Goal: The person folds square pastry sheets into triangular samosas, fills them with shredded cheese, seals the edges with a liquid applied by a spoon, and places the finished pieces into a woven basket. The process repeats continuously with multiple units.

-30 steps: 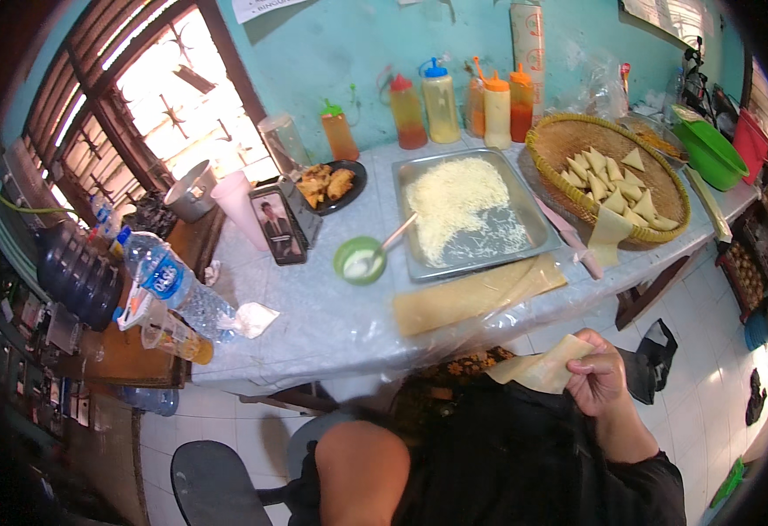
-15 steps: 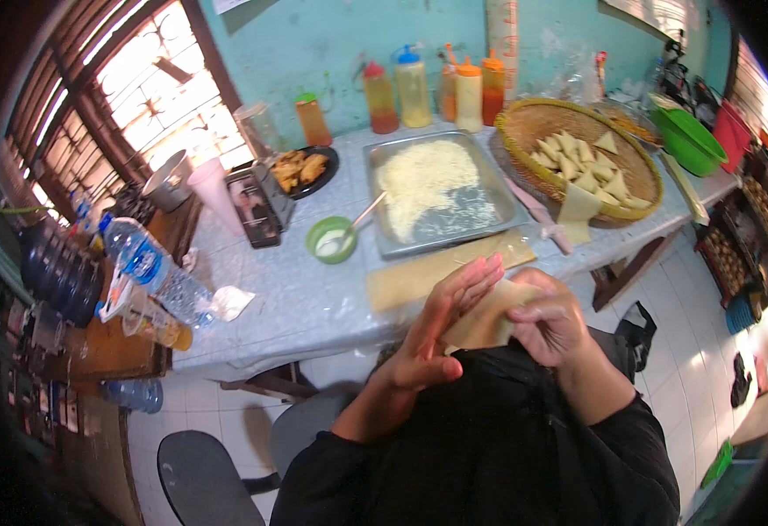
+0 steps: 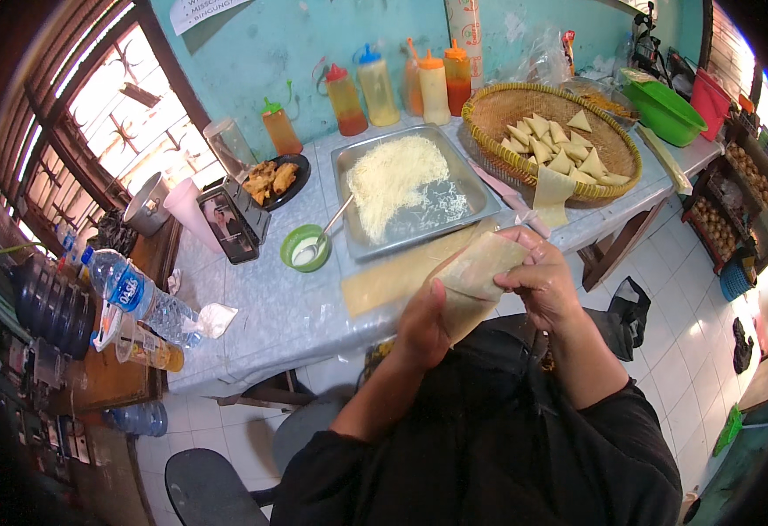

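Note:
A thin, pale pastry sheet [image 3: 478,272], partly folded over, is held up in front of my body between both hands. My left hand [image 3: 423,323] grips its lower left edge, thumb on the near side. My right hand [image 3: 543,285] pinches the right corner between thumb and fingers. Behind it, a stack of long pastry sheets [image 3: 375,287] lies on the table. A metal tray [image 3: 467,210] beyond holds white shreds [image 3: 392,175], like grated cheese. To its left, a green bowl [image 3: 289,254] contains white paste and a spoon [image 3: 338,213].
A woven basket [image 3: 489,101] at the right holds several folded pastry triangles [image 3: 559,149], with a loose sheet [image 3: 552,195] over its rim. Sauce bottles [image 3: 434,92] line the wall. A phone [image 3: 228,228], a plate of fried food [image 3: 270,181] and a water bottle [image 3: 142,294] stand left.
The pastry sheet has been raised and turned, showing more of its surface. My left hand, flat with fingers extended before, now grips its edge. The whole view has shifted slightly.

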A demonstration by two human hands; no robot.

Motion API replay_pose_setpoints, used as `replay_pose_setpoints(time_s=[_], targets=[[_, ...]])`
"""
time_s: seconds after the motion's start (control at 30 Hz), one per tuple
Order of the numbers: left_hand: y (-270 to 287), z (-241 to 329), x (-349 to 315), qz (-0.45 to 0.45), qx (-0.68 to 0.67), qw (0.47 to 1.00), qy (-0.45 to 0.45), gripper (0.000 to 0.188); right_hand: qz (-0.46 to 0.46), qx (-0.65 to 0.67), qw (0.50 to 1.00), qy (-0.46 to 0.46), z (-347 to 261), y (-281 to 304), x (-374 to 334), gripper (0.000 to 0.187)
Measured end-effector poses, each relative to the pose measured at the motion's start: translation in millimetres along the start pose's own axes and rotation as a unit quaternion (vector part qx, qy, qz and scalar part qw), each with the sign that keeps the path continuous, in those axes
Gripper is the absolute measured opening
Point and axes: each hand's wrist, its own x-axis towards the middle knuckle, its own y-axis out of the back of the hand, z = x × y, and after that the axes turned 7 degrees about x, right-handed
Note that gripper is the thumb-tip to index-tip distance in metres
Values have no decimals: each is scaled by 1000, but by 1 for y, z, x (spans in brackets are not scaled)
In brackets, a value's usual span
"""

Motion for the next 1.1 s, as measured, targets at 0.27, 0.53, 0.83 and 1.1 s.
replay_pose_setpoints(time_s=[0.27,0.53,0.83,1.1], targets=[[-9,-1,5,106,0,994,34,66,-5,-290,940,180,15,16,7,24],[-1,-2,-1,72,-151,983,76,74,-108,-593,581,547,38,16,-16,23],[10,2,6,59,-122,987,88,57,-661,-25,642,388,91,39,28,19],[15,7,18,120,-131,982,68,50,-125,-474,713,501,42,48,-24,35]])
